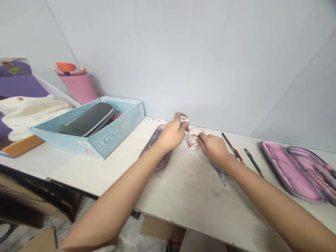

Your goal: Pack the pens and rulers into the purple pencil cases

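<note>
1. Pale, scuffed worktop (pixel 189 189) runs across in front of the person, both bare forearms reaching over it, and all the action seems to be at the middle of it, right around one small cup.
2. Closest up, the left hand (pixel 172 133) is closed, pinching what looks like a small white-and-pink eraser (pixel 184 119) at the fingertips, just above and beside the cup.
3. Right hand (pixel 213 148) is curled over the rim of that little white cup (pixel 193 141), which has red and blue markings and stands upright between the two hands. Something dark shows at the cup's mouth by the fingertips, but honestly I can't tell from here if that hand is gripping anything or just touching the rim.
4. Under the left forearm lies a dark oval pencil case (pixel 155 157). Just past the right hand there's a see-through set square (pixel 222 174), then a red-and-yellow pen (pixel 233 148) and a dark pencil (pixel 253 162), lying apart.
5. Over to the far right, an open pink pencil case (pixel 291 171) lies flat.
6. Further left sits a pale blue cardboard box (pixel 123 134) holding a dark grey flat case (pixel 88 119), then a cream cloth bag (pixel 26 117) and a pink paper cone (pixel 77 87) against the grey-white wall (pixel 183 59).
</note>
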Available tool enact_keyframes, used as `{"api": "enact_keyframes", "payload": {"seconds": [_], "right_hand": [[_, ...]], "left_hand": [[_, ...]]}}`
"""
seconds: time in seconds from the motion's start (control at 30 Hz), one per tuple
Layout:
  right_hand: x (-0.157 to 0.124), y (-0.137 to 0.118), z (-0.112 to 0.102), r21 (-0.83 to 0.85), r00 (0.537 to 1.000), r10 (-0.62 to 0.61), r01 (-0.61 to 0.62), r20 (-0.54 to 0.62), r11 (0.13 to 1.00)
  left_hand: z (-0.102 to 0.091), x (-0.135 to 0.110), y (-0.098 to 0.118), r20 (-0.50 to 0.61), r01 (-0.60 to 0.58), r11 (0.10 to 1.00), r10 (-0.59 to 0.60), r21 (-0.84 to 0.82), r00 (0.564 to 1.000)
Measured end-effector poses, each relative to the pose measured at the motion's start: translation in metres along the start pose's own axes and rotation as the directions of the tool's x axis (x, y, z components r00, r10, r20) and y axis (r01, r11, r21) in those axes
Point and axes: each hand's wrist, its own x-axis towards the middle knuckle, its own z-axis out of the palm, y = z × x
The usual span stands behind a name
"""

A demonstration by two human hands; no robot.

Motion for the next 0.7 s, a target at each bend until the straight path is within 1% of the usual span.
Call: {"api": "enact_keyframes", "payload": {"seconds": [0.03, 0.1, 0.13, 0.17, 0.2, 0.3, 0.4, 0.47, 0.53, 0.57, 0.63, 0.7], "right_hand": [[-0.004, -0.002, 0.000, -0.011, 1.000, -0.010, 0.010, -0.002, 1.000], [-0.009, -0.004, 0.001, -0.025, 1.000, -0.015, 0.015, -0.004, 1.000], [-0.010, -0.004, 0.001, -0.027, 1.000, -0.010, 0.010, -0.001, 1.000], [-0.010, -0.003, 0.001, -0.024, 1.000, -0.005, 0.005, 0.005, 1.000], [-0.009, -0.002, 0.000, -0.021, 1.000, -0.003, 0.003, 0.013, 1.000], [-0.008, 0.000, -0.002, -0.016, 0.999, -0.008, 0.009, 0.032, 1.000], [-0.007, 0.001, -0.004, -0.023, 0.999, -0.026, 0.027, 0.035, 0.999], [-0.004, 0.003, -0.005, -0.022, 0.999, -0.034, 0.035, 0.023, 0.999], [0.002, 0.006, -0.005, -0.005, 1.000, -0.017, 0.017, 0.009, 1.000], [0.006, 0.009, -0.004, 0.015, 1.000, 0.008, -0.008, 0.006, 1.000], [0.014, 0.014, -0.002, 0.088, 0.997, 0.078, -0.079, 0.011, 0.993], [0.019, 0.021, 0.000, 0.213, 0.991, 0.136, -0.136, 0.012, 0.968]], "left_hand": [[0.005, 0.004, 0.000, 0.022, 0.002, 0.992, -0.004, 0.130, 1.000], [0.016, 0.009, 0.001, 0.150, -0.025, 0.929, -0.033, 0.370, 0.988], [0.021, 0.010, 0.002, 0.214, -0.054, 0.892, -0.048, 0.448, 0.976], [0.024, 0.011, 0.003, 0.253, -0.083, 0.867, -0.051, 0.492, 0.966], [0.027, 0.012, 0.004, 0.259, -0.101, 0.855, -0.040, 0.509, 0.965], [0.028, 0.014, 0.006, 0.226, -0.121, 0.848, 0.002, 0.516, 0.974], [0.025, 0.016, 0.003, 0.276, -0.160, 0.842, 0.013, 0.516, 0.961], [0.022, 0.017, -0.001, 0.219, -0.154, 0.889, 0.063, 0.432, 0.974], [0.020, 0.017, -0.005, 0.122, -0.106, 0.969, 0.080, 0.223, 0.989], [0.019, 0.016, -0.006, 0.096, -0.067, 0.994, 0.058, 0.086, 0.994], [0.018, 0.013, -0.006, 0.105, 0.022, 0.985, -0.004, -0.170, 0.994], [0.019, 0.009, -0.002, 0.134, 0.088, 0.944, -0.047, -0.318, 0.990]]}}
